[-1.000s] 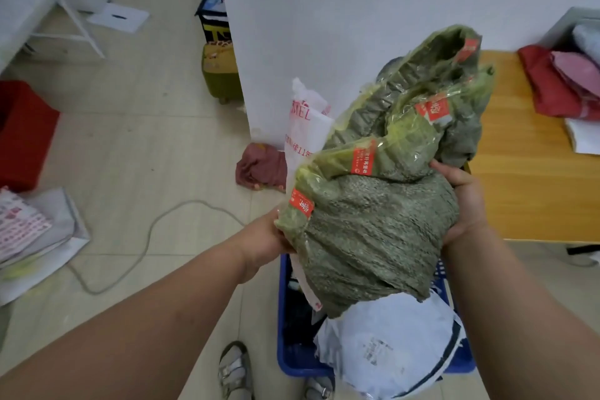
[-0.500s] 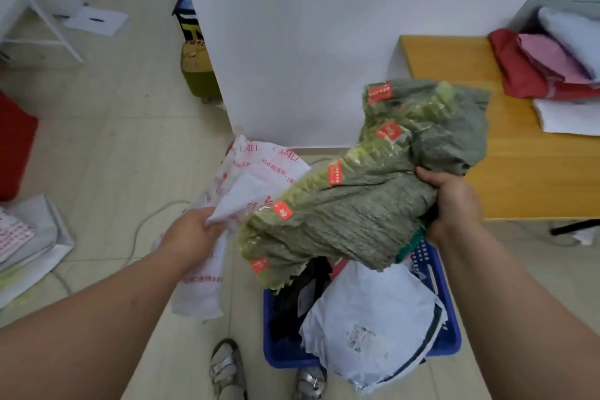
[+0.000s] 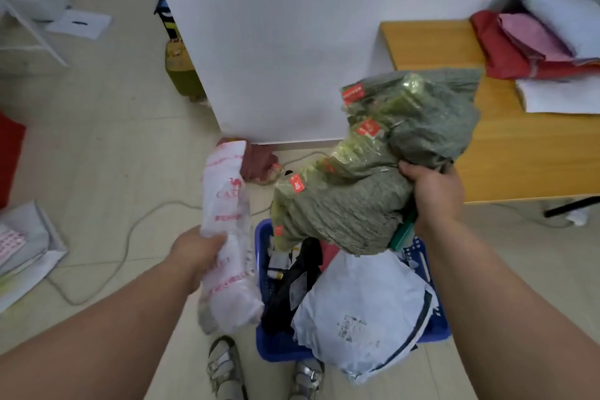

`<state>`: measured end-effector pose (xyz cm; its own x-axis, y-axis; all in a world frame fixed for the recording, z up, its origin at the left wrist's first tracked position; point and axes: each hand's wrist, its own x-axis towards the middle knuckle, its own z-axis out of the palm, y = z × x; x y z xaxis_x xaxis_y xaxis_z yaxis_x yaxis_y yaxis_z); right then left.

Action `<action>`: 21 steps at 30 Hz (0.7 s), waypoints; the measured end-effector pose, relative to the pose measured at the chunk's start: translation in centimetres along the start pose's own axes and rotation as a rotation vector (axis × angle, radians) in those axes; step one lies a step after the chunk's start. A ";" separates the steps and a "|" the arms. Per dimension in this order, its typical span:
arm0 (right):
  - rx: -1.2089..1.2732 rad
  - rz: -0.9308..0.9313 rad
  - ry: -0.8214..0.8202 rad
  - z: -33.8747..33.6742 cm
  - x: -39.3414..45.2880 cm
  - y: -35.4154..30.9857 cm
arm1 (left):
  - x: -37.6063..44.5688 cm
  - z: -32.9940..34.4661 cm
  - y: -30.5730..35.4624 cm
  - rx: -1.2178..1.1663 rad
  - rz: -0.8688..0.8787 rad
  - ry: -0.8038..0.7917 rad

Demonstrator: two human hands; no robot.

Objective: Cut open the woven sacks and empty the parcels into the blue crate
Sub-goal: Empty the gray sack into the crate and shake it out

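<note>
My right hand [image 3: 433, 195] grips a crumpled green woven sack [image 3: 373, 169] with red labels and holds it above the blue crate [image 3: 282, 347]. My left hand [image 3: 198, 253] grips a white plastic parcel with red print [image 3: 227, 237], held upright just left of the crate. The crate on the floor holds a large white mailer [image 3: 360, 312] and dark parcels [image 3: 292, 282] that hide most of its inside.
A wooden table [image 3: 519, 156] with folded red, pink and white cloth stands at the right. A white wall panel [image 3: 292, 42] rises behind the crate. A grey cable [image 3: 123, 250] and papers [image 3: 22, 253] lie on the floor at left. My sandalled feet [image 3: 227, 370] stand at the crate's near edge.
My left hand left the green sack, took hold of the white printed parcel and brought it upright beside the crate. My right hand kept the sack and moved it right.
</note>
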<state>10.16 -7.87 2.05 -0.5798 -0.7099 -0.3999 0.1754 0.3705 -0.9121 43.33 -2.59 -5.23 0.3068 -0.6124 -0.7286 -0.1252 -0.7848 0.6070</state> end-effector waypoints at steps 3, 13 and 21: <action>-0.012 -0.021 0.055 -0.4 0.2 0.9 | -0.7 3.1 0.4 -0.011 -0.042 -0.091; -0.001 -0.258 0.224 -1.8 1.1 -1.4 | -4.2 9.0 -1.3 0.266 -0.261 -0.521; -0.003 -0.302 0.017 0.2 0.2 -2.5 | -4.2 8.2 0.7 0.217 0.012 -0.205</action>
<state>9.75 -9.03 4.25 -0.6185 -0.7782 -0.1090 -0.0095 0.1461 -0.9892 34.24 -1.35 -4.27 0.1097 -0.6111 -0.7839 -0.3334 -0.7656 0.5502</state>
